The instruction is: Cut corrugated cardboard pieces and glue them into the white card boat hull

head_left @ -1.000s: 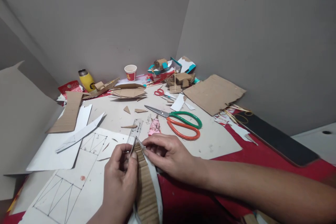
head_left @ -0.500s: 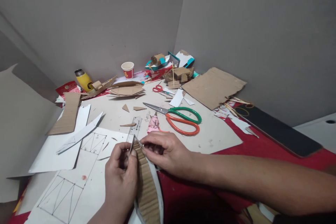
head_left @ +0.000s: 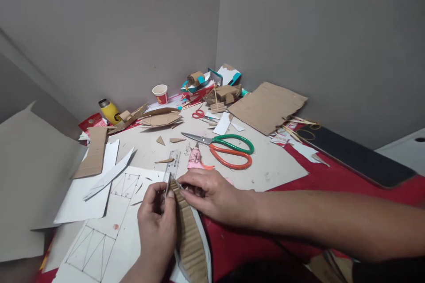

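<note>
Pinching the tip of the corrugated cardboard piece [head_left: 190, 235] with left hand [head_left: 157, 221] and right hand [head_left: 212, 195], on the near side of the scissors [head_left: 211, 141]. Apparently bringing the pale edging [head_left: 203, 233] together there; next, seemingly calling for alignment and steady pressure.

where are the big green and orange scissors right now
In the head view, the big scissors lie slightly right of center, beyond the right hand and beside the pink tool.
</note>
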A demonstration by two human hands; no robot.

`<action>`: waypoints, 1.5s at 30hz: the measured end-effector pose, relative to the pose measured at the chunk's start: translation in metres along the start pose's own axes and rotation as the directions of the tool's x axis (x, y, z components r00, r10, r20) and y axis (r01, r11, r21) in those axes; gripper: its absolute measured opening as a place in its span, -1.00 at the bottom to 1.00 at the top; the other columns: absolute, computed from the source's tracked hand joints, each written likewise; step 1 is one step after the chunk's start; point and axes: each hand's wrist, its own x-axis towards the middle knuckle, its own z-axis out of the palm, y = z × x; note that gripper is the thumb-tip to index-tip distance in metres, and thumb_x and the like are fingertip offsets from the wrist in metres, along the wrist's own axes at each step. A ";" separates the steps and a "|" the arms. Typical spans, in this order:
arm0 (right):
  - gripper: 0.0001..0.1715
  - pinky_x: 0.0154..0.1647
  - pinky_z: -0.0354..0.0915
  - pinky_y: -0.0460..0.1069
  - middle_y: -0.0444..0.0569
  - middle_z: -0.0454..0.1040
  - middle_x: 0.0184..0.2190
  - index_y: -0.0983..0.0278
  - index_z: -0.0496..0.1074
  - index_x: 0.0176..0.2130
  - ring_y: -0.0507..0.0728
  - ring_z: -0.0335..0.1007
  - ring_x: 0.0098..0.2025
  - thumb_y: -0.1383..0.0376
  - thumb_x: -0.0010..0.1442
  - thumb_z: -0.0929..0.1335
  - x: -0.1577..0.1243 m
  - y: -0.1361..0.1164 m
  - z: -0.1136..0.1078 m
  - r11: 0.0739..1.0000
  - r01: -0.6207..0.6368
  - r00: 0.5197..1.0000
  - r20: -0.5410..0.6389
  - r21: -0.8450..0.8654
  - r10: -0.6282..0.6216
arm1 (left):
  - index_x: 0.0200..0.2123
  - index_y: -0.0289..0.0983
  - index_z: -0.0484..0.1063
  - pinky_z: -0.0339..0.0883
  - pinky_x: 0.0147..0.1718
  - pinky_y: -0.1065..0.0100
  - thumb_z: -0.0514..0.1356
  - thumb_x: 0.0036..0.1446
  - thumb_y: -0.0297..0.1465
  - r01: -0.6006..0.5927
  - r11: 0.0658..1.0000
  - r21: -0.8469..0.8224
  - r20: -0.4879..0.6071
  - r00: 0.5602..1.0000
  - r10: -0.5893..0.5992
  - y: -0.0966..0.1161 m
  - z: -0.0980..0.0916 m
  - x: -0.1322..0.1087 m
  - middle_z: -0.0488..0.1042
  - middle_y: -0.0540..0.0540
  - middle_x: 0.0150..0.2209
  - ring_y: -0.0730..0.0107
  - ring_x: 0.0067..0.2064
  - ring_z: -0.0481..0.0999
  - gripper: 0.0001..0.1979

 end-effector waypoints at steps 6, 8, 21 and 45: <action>-0.90 -0.46 0.25 -0.10 -0.06 0.41 -0.50 0.37 0.45 -0.27 0.02 0.30 -0.50 0.41 0.14 0.34 0.002 0.001 -0.001 0.999 -0.018 0.999 0.029 -0.030 0.018 | -0.33 -0.24 0.38 0.32 -0.32 0.44 0.21 0.11 -0.32 -0.004 0.998 -0.060 0.047 0.999 0.007 0.000 0.001 0.006 0.48 0.01 -0.40 0.41 -0.35 0.44 -0.89; -0.88 -0.44 0.27 -0.09 -0.06 0.44 -0.48 0.36 0.42 -0.24 0.03 0.34 -0.49 0.39 0.14 0.36 0.003 0.000 -0.002 0.998 -0.064 0.997 0.040 -0.014 0.065 | -0.33 -0.24 0.37 0.32 -0.31 0.43 0.20 0.13 -0.32 -0.009 0.998 -0.065 0.054 0.998 0.013 0.001 0.001 0.007 0.47 0.01 -0.40 0.41 -0.34 0.44 -0.89; -0.89 -0.43 0.25 -0.11 -0.08 0.45 -0.49 0.34 0.46 -0.29 0.01 0.34 -0.48 0.42 0.16 0.31 0.004 0.002 -0.004 1.000 0.010 1.000 -0.013 0.011 -0.009 | -0.36 -0.24 0.40 0.29 -0.32 0.46 0.21 0.14 -0.30 -0.062 0.997 -0.054 0.044 0.997 0.064 0.004 -0.001 0.005 0.47 0.03 -0.42 0.46 -0.37 0.41 -0.87; -0.85 -0.53 0.12 -0.15 -0.18 0.30 -0.60 0.31 0.36 -0.47 -0.04 0.18 -0.56 0.44 0.13 0.29 0.004 0.004 -0.002 0.995 -0.081 0.996 -0.022 0.055 0.082 | -0.36 -0.23 0.42 0.28 -0.30 0.44 0.19 0.17 -0.32 -0.095 0.995 -0.015 0.062 0.994 0.095 -0.001 0.000 0.000 0.46 0.02 -0.40 0.42 -0.33 0.41 -0.89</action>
